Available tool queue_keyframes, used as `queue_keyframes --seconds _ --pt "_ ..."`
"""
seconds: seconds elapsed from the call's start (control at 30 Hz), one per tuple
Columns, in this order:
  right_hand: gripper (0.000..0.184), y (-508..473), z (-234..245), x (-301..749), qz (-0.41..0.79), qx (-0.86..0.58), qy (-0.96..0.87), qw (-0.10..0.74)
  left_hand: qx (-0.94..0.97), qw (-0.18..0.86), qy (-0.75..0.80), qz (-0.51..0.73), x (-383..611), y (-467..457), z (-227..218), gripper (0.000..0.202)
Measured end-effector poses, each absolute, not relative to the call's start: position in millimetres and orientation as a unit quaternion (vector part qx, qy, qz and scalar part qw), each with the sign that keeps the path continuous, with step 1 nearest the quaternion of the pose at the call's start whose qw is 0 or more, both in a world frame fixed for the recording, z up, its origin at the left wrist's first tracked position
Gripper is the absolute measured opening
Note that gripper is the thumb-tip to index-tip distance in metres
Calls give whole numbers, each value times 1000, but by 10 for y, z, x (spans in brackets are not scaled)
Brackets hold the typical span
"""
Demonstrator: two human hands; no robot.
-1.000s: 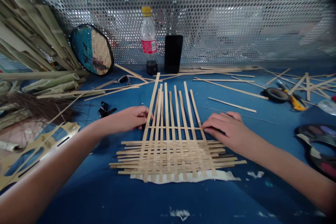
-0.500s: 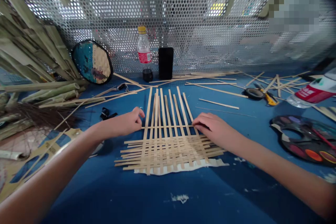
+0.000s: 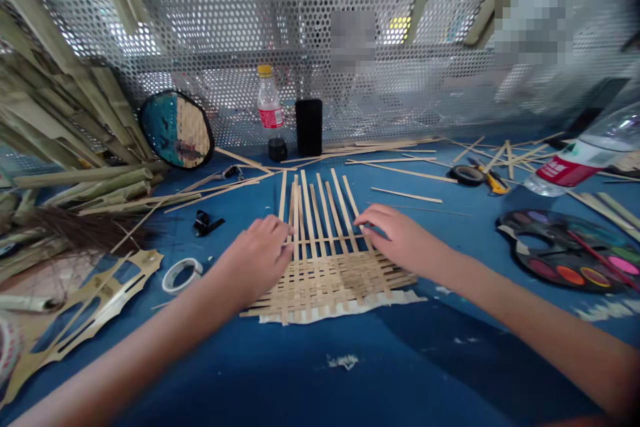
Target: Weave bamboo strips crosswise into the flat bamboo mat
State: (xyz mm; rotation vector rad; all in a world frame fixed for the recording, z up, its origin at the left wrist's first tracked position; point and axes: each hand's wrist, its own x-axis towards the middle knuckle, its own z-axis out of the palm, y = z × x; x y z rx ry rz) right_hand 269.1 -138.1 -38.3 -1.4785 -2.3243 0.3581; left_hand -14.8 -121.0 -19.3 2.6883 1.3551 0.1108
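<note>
left hand (image 3: pixel 257 259) has slid in onto the bamboo weave (image 3: pixel 325 283), fingers curled over the upright strips (image 3: pixel 320 210); right hand (image 3: pixel 395 237) rests loosely curled beside them. neither visibly pinches anything. the weave lies on a torn white sheet (image 3: pixel 340 307) on the blue bench (image 3: pixel 425 360). the lone crosswise strip (image 3: pixel 325 238) seems to need snugging down against the woven block.

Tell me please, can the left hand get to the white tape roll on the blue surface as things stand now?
Probably yes. The left hand is over the bamboo weave, and the tape roll lies to its left on the blue work surface. No object appears to stand between them.
</note>
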Motion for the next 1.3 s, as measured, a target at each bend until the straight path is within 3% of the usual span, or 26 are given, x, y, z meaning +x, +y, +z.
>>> queue_keyframes --seconds 0.13,0.4,0.63,0.87,1.3 --pt "22 -1491 -497 2301 70 -498 -846 176 870 14 491 37 123 -1427 -412 52" --pt "19 -1565 -698 2107 -29 -538 -824 175 865 -32 496 73 176 -1449 -540 37" --pt "19 -1560 -688 2111 0 -524 -826 205 869 -64 481 102 155 -1488 -577 29" --pt "13 -1551 -701 2114 -6 -521 -834 182 881 -42 470 45 176 -1502 -549 31" --pt "17 -1546 -660 2129 25 -519 -835 182 883 -72 456 85 181 -1528 -535 26"
